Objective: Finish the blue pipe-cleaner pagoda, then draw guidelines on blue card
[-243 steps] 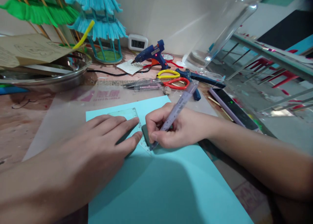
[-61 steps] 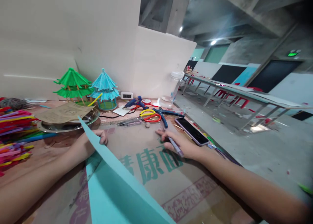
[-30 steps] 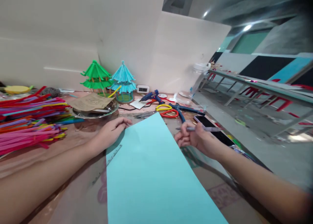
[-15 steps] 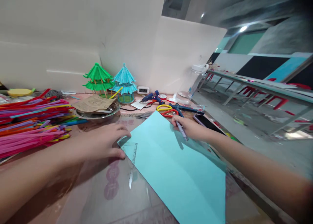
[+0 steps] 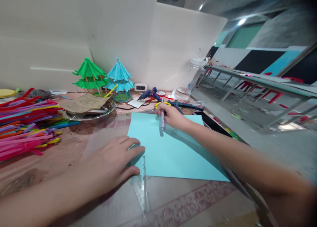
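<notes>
A light blue sheet of paper [image 5: 178, 157] lies flat before me, one long edge toward me. My left hand [image 5: 123, 161] rests at its left edge, fingers and thumb apart. By its thumb is a clear plastic set square [image 5: 143, 187], partly over the paper's near left corner; whether the fingers press on it I cannot tell. Over the paper's far side my right hand [image 5: 170, 114] is closed round a pen [image 5: 162, 119], which slants down toward me. Just behind that hand lie scissors with yellow handles [image 5: 158, 105], mostly hidden.
Colourful pipe cleaners [image 5: 29, 121] are heaped at left beside a metal bowl [image 5: 91, 114] with brown paper on it. Behind stand a green pavilion model [image 5: 90, 73], a blue one [image 5: 119, 76], a small clock [image 5: 140, 87], a glue gun [image 5: 148, 94] and a clear bottle [image 5: 189, 78].
The paper has turned from a diagonal position to lie squarer to me. My left hand and the set square have come nearer; my right hand has moved left with the pen.
</notes>
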Tool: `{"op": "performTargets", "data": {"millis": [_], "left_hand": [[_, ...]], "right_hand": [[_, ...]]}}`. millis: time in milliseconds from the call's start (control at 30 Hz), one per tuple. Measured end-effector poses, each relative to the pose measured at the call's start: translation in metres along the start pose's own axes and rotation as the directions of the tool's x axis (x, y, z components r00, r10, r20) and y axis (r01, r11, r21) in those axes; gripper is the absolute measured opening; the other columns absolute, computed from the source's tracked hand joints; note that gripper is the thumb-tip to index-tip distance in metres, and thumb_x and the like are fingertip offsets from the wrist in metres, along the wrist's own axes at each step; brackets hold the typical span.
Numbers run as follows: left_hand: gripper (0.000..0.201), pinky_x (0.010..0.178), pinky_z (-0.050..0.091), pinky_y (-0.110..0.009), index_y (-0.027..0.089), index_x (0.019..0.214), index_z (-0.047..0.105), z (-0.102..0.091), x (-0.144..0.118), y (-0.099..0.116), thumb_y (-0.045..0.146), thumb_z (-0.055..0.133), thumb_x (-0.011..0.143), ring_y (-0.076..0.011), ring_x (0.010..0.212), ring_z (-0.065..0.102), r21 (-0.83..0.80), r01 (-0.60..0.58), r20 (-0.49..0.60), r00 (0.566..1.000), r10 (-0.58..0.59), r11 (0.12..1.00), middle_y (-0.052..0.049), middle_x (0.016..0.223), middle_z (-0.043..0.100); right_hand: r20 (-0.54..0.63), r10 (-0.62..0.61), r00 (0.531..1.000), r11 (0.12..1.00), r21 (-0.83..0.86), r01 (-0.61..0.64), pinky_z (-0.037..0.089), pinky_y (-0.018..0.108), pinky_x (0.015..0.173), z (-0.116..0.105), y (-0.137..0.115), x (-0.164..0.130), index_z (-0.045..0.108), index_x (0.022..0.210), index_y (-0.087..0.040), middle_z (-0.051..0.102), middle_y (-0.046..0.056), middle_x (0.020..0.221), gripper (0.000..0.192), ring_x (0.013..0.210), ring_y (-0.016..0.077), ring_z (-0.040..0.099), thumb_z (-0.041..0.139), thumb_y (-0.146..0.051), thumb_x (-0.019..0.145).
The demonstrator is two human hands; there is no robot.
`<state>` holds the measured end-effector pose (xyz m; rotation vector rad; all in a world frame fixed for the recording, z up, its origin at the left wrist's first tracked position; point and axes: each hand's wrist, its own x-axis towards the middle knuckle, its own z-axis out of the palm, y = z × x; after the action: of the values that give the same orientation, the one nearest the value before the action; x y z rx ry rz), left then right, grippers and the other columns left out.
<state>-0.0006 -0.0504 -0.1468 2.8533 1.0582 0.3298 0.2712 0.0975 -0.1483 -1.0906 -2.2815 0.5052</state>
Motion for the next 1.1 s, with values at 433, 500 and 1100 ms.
{"op": "performTargets", "data": {"millis": [433,500,1100], "left_hand": [[0.029,0.087,0.052,-0.044,0.020,0.110,0.068,0.012,0.018,-0.045,0.035,0.044,0.102,-0.0270,0.101,0.064,0.069,0.132,-0.098,0.987,-0.125,0.989,-0.009,0.111,0.067],[0.031,0.086,0.052,-0.043,0.022,0.107,0.069,0.010,0.015,-0.033,0.040,0.044,0.102,-0.0259,0.099,0.064,0.036,0.087,-0.075,0.994,-0.085,0.996,-0.008,0.108,0.068],[0.029,0.082,0.056,-0.041,0.018,0.112,0.067,0.025,0.030,-0.027,0.011,0.042,0.098,-0.0244,0.095,0.065,0.158,-0.080,-0.171,0.979,0.107,0.984,-0.011,0.110,0.068]], "right_hand": [[0.108,-0.132,0.985,0.982,0.147,0.115,0.036,0.026,0.067,0.015,-0.002,0.010,0.046,0.079,-0.021,0.055,-0.001,0.079,0.022,0.074,0.0158,0.050,0.043,-0.005,0.064],[0.122,-0.139,0.983,0.979,0.163,0.119,0.036,0.027,0.066,0.015,-0.003,0.011,0.048,0.078,-0.021,0.056,-0.001,0.078,0.022,0.073,0.0161,0.050,0.044,-0.006,0.063],[0.040,0.184,0.982,0.830,0.529,-0.177,0.043,0.028,0.062,0.039,-0.045,-0.050,0.043,0.087,-0.025,0.054,-0.005,0.073,0.023,0.065,0.0132,0.052,0.060,-0.040,0.090]]}}
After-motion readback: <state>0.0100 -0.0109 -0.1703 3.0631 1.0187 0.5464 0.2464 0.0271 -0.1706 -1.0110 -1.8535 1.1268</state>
